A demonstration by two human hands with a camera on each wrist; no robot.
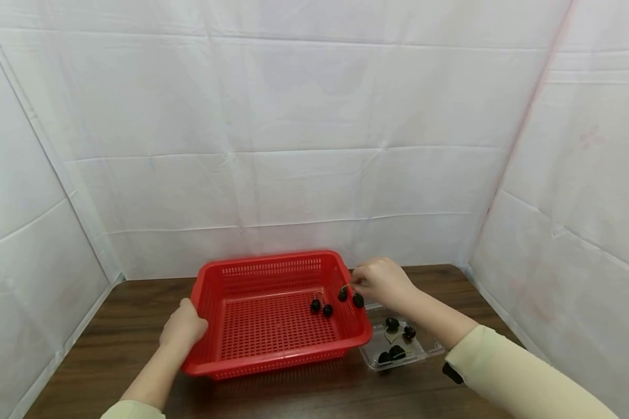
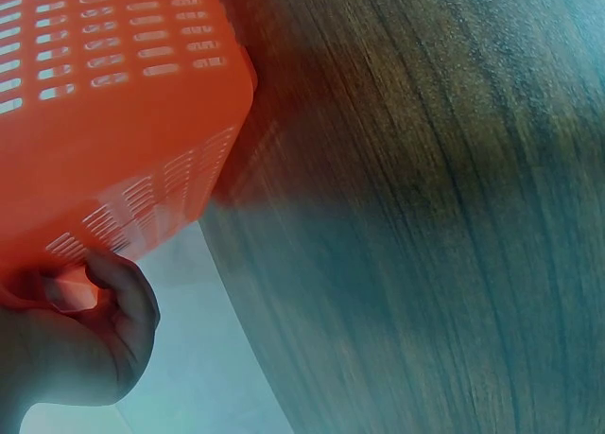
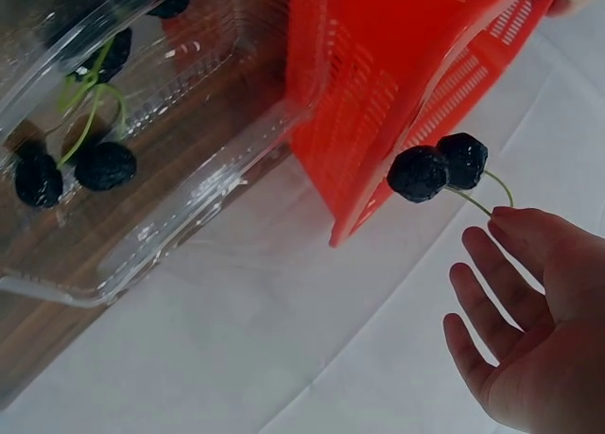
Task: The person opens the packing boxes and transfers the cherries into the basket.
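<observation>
A red plastic basket [image 1: 278, 353] with slotted walls stands on the table, lifted or tilted slightly at its left side. My left hand [image 1: 183, 325] grips its left rim, fingers curled under the edge in the left wrist view. Between thumb and index finger, my right hand [image 1: 380, 280] pinches the green stems of a pair of dark cherries [image 3: 421, 172], which hang at the basket's right rim. Another pair of dark cherries [image 1: 315, 305] lies on the basket floor. Beside the basket, a clear plastic box [image 1: 424, 353] contains several dark cherries [image 3: 106, 165] with green stems.
The dark wood table [image 1: 120, 331] carries the basket and the box. White sheeting [image 1: 293, 116] rises behind the table and along both sides. Partly beneath my right forearm, the clear box sits close to the basket's right wall.
</observation>
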